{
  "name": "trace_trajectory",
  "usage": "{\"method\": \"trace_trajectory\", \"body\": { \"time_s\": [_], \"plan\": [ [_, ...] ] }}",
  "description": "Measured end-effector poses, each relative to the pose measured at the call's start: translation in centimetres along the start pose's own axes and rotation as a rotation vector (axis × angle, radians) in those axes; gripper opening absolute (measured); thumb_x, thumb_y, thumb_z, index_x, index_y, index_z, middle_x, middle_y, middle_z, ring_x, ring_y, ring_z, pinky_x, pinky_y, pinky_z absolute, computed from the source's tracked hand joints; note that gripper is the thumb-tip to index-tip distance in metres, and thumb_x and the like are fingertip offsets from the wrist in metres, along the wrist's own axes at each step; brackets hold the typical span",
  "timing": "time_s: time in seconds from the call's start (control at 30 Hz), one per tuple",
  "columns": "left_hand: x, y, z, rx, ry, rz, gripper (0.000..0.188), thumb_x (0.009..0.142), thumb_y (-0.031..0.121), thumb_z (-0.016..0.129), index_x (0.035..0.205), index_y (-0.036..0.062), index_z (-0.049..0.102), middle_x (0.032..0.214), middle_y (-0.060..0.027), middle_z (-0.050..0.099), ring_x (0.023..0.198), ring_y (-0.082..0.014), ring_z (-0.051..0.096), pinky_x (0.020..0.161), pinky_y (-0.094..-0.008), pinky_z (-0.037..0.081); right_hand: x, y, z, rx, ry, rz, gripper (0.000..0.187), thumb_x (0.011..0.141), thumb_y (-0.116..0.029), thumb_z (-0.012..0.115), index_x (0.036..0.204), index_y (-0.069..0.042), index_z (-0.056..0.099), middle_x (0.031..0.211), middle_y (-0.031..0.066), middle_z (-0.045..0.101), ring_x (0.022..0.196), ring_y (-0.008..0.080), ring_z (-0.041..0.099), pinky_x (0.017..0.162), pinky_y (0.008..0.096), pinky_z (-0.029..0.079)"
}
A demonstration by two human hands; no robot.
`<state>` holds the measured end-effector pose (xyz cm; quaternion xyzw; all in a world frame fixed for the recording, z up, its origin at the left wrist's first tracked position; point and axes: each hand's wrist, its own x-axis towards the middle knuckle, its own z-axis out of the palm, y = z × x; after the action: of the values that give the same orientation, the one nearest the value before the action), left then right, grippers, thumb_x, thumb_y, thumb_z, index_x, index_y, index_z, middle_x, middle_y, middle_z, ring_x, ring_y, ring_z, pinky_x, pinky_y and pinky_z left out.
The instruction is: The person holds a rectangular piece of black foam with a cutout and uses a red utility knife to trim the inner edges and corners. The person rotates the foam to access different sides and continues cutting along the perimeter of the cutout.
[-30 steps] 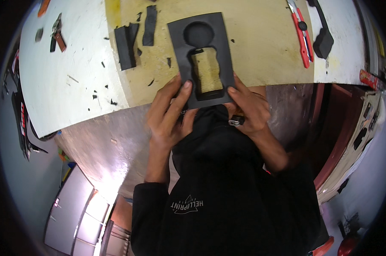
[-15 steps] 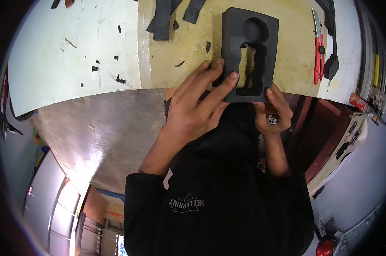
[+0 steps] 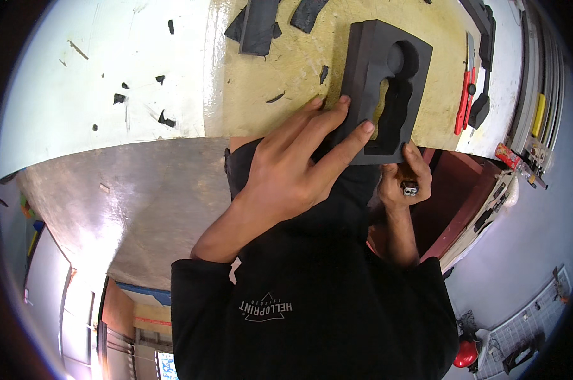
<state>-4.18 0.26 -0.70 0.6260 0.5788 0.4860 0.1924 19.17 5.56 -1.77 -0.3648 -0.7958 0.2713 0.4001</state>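
A dark grey foam block (image 3: 356,82) with a round recess and a wavy-edged slot stands tilted at the table's near edge. The yellow tabletop shows through part of the slot. My left hand (image 3: 293,168) grips the block's left side, fingers along the outer wall and one digit on the face near the slot. At the lower right corner my right hand (image 3: 407,180) holds the block, its thumb at the edge and other fingers partly hidden. A small black-and-metal piece (image 3: 410,188) shows at the right hand's curled fingers; its kind is unclear.
Foam strips (image 3: 258,28) and offcuts lie at the back of the table. Black scraps (image 3: 166,119) dot its white left part (image 3: 52,69). A red snap-off cutter (image 3: 467,101) with exposed blade lies to the right, beside a long black piece (image 3: 481,111).
The view has shifted a little. The foam block has tilted so that more of its left side wall shows and less yellow appears through the slot. Both hands keep their hold.
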Motion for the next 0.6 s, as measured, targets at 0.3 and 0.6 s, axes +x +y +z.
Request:
{"method": "trace_trajectory", "body": {
  "time_s": [0.3,0.6],
  "plan": [
    [0.05,0.12,-0.14,-0.008,-0.017,-0.026,0.065,0.064,-0.001,0.081,0.128,0.0104,0.075,0.123,-0.0214,0.070,0.114,-0.0355,0.071,0.105,-0.0461,0.056,0.21,0.07,0.06,-0.106,-0.004,-0.075,0.034,0.092,-0.009,0.080,0.118,0.005,0.063,0.108,0.0378,0.072,0.099,0.0389,0.077,0.082,0.0385,0.062],
    [0.20,0.19,-0.33,-0.006,-0.023,-0.036,0.064,0.065,0.002,0.084,0.128,0.0108,0.075,0.123,-0.0208,0.071,0.114,-0.0345,0.072,0.105,-0.0445,0.057,0.48,-0.48,0.35,-0.196,-0.011,-0.094,0.033,0.093,-0.010,0.079,0.116,0.007,0.062,0.107,0.0382,0.072,0.099,0.0404,0.077,0.080,0.0382,0.063]
  ]
}}
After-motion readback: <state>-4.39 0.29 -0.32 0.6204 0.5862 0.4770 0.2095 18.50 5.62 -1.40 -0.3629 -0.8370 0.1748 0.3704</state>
